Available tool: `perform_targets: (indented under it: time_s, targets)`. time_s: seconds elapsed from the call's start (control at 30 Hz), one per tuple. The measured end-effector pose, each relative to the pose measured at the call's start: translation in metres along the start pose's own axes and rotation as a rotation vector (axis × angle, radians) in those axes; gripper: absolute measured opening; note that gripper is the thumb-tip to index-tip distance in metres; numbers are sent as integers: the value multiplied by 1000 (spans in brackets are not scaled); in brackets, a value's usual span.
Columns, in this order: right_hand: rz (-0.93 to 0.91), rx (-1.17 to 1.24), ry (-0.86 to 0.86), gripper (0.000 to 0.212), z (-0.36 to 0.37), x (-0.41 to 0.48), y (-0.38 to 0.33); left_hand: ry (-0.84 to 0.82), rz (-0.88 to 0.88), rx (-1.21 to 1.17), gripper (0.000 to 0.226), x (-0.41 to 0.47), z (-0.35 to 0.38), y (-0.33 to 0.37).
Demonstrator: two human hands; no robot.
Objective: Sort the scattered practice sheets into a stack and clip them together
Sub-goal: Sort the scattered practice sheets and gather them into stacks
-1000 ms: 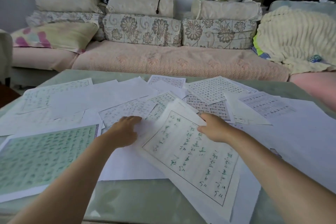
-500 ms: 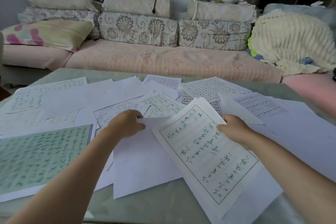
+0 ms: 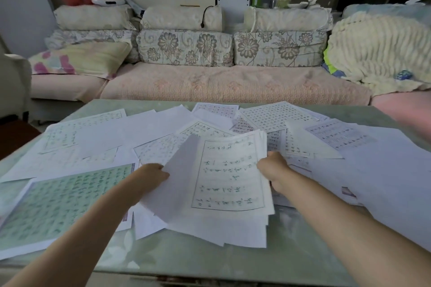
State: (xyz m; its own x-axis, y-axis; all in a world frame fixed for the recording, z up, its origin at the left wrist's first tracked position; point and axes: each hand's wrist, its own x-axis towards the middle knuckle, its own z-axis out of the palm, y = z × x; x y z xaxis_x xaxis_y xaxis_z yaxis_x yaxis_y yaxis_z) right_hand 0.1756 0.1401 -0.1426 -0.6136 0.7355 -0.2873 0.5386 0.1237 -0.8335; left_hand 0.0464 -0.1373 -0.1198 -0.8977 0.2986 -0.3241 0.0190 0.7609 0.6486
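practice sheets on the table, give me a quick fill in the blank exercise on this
1. The right hand grips the bundle of sheets by its ____ edge; the left hand grips the other.
2. The big sheet at the near left of the table is tinted ____.
3. Beyond the table stands a ____ with flowered cushions.
Missing words: right, green, sofa.

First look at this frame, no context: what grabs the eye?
The bundle of practice sheets at centre, gripped at its side edges by the left hand and right hand over the table. Around it, loose sheets cover most of the tabletop, with a green grid sheet standing out at near left. Behind the table runs a pink sofa with floral cushions.
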Motion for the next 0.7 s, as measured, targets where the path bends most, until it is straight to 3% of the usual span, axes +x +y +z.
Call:
perform_targets:
  time_s: [0.1, 0.23, 0.43, 0.53, 0.6, 0.7]
  targets:
    - [-103, -119, -39, 28, 23, -12, -5, -72, -55, 34, 30, -9, -4, -5]
    - [-178, -324, -98, 32, 43, -21, -6, -96, -52, 40, 68, -10, -11, -8]
    - [-310, -612, -130, 18, 54, -31, -5, -174, -36, 99, 38, -11, -13, 2]
    - [-321, -608, -139, 8, 47, -33, -8, -60, 64, 82, 34, -4, -10, 3]
    - [-303, -547, -125, 21, 41, -32, -9, 47, 111, -17, 29, -2, -11, 4]
    - [-262, -352, -113, 74, 28, -32, -15, 99, 172, -287, 27, -2, -16, 7]
